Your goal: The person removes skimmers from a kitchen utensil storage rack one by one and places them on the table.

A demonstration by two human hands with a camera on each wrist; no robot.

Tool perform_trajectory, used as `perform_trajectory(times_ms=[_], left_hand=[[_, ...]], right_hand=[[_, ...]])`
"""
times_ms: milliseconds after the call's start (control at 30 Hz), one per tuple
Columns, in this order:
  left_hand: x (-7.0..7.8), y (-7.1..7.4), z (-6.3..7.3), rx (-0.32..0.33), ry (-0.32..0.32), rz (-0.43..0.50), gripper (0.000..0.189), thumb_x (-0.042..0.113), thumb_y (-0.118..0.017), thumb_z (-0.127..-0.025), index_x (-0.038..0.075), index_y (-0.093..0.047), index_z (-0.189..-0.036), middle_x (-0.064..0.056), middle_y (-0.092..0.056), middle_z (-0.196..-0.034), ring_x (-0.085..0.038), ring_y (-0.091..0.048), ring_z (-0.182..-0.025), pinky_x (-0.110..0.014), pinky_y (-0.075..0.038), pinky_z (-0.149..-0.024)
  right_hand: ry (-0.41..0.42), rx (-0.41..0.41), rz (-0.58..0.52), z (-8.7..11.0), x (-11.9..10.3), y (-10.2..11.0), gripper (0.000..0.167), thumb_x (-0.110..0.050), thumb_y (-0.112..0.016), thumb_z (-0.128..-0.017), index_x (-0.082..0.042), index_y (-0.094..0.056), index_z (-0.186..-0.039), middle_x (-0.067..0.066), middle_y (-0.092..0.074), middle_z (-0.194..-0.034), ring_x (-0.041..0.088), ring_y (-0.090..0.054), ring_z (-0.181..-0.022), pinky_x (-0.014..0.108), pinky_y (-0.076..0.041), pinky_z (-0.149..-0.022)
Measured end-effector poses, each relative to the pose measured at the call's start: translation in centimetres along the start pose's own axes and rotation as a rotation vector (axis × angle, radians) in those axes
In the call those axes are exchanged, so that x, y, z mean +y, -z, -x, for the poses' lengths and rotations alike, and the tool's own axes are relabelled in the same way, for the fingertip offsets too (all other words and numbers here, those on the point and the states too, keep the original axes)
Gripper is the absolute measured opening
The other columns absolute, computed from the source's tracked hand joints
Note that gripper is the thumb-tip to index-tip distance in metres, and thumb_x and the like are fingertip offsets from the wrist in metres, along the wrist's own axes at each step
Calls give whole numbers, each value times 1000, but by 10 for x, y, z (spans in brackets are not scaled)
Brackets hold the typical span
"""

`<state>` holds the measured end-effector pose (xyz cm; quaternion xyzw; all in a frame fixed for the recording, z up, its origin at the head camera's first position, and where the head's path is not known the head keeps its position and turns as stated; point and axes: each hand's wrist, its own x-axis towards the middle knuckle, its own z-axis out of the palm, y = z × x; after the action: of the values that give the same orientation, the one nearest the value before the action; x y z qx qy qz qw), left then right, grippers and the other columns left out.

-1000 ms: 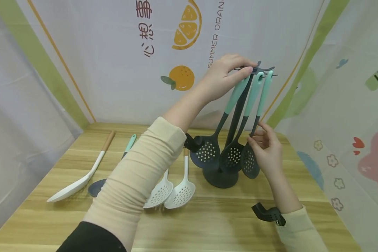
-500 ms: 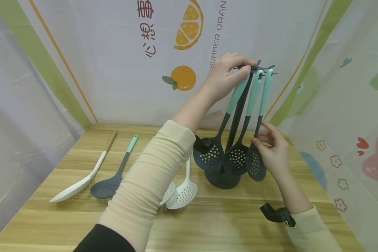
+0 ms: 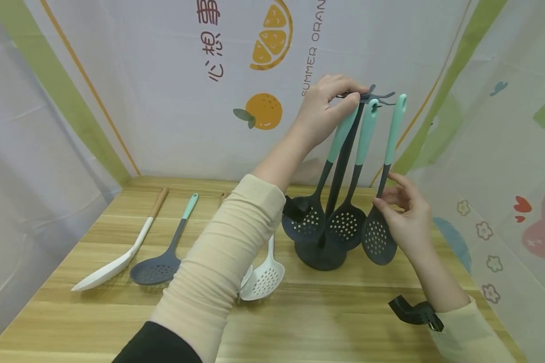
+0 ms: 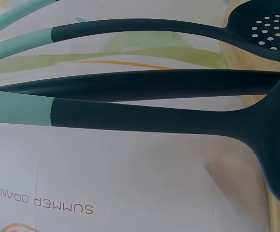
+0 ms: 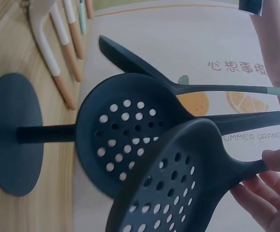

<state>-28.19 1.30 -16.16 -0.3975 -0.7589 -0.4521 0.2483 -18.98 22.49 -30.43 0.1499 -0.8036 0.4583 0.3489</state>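
My right hand (image 3: 406,214) pinches the neck of a dark slotted skimmer (image 3: 379,239) with a mint handle. Its handle end stands to the right of the hooks on a black utensil stand (image 3: 320,257), apart from them. In the right wrist view the perforated head (image 5: 178,188) fills the lower middle, with thumb and fingers around the neck. My left hand (image 3: 329,103) holds the top of the stand between thumb and fingers. Two more mint-handled slotted utensils hang there, one a skimmer (image 3: 306,224) at the left and one a strainer ladle (image 3: 345,227) in the middle.
Left of the stand, a white spoon (image 3: 111,269) with a wooden handle, a dark mint-handled skimmer (image 3: 156,269) and a white slotted skimmer (image 3: 264,280) lie on the wooden table (image 3: 309,322). My left sleeve (image 3: 222,257) hides part of another white utensil. A printed curtain (image 3: 172,116) closes the back.
My right hand has moved to the right, taking the skimmer with it; the handle's end has come off its hook. My left hand has stayed on the stand's top.
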Motion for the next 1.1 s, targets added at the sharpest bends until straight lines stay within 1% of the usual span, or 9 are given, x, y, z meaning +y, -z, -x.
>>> perform_trajectory(times_ms=[200, 333, 433, 533, 600, 700, 867, 967, 1100], left_hand=[[-2, -1, 1, 14, -7, 5, 31, 25, -50, -94, 16, -69, -116, 8, -63, -113, 0, -45, -104, -17, -35, -89], [-3, -2, 2, 27, -24, 15, 30, 24, -51, -94, 14, -69, -115, 7, -63, -112, 0, -45, -105, -17, -34, -90], [-3, -1, 2, 39, -25, 21, 30, 24, -52, -94, 13, -69, -115, 7, -63, -111, 0, -45, -105, -16, -34, -89], [-3, -2, 2, 37, -20, 18, 30, 25, -51, -94, 14, -70, -115, 8, -63, -111, 0, -45, -103, -17, -35, -89], [-3, -2, 2, 32, -18, 16, 30, 25, -51, -94, 14, -70, -115, 8, -63, -110, 0, -45, -102, -17, -35, -88], [-2, -2, 3, 28, -15, 13, 31, 25, -50, -94, 15, -70, -115, 8, -63, -110, -1, -45, -101, -17, -35, -87], [-1, 0, 3, 23, -16, 11, 31, 25, -50, -93, 15, -70, -115, 9, -62, -110, -1, -44, -100, -18, -36, -87], [-1, 1, 3, 18, -5, 5, 31, 25, -49, -93, 16, -70, -115, 10, -62, -109, -2, -44, -100, -18, -36, -86], [-1, 2, 4, 12, 5, 16, 31, 25, -50, -93, 16, -70, -115, 11, -62, -111, -2, -45, -102, -18, -36, -87]], right_hand=[[2, 13, 18, 8, 0, 8, 58, 14, -71, -78, -6, -57, -130, -4, -61, -86, -2, -60, -74, 11, -48, -64], [-52, 28, 75, 8, 1, 16, 60, 11, -72, -79, -8, -55, -133, -2, -61, -87, -5, -60, -70, 11, -48, -62], [-107, 10, 142, 5, 5, 21, 59, 6, -71, -81, -10, -53, -136, 6, -62, -88, -6, -58, -70, 10, -47, -62], [-142, -36, 192, 5, 12, 24, 58, 5, -70, -82, -7, -51, -136, 14, -62, -89, -8, -56, -69, 10, -47, -59], [-152, -69, 201, 7, 18, 24, 58, 6, -70, -82, -5, -51, -136, 17, -62, -89, -8, -56, -67, 11, -47, -57], [-160, -118, 206, 9, 26, 24, 59, 6, -69, -83, -3, -49, -137, 18, -61, -89, -8, -56, -66, 13, -48, -55], [-192, -173, 209, 11, 38, 21, 58, 5, -69, -84, -2, -47, -137, 19, -60, -90, -5, -57, -65, 17, -50, -52], [-219, -217, 215, 13, 45, 18, 58, 5, -69, -84, 0, -47, -137, 20, -60, -89, -1, -58, -64, 19, -50, -52], [-252, -277, 221, 17, 54, 12, 58, 6, -68, -83, 3, -46, -136, 20, -61, -87, 12, -62, -64, 22, -51, -51]])
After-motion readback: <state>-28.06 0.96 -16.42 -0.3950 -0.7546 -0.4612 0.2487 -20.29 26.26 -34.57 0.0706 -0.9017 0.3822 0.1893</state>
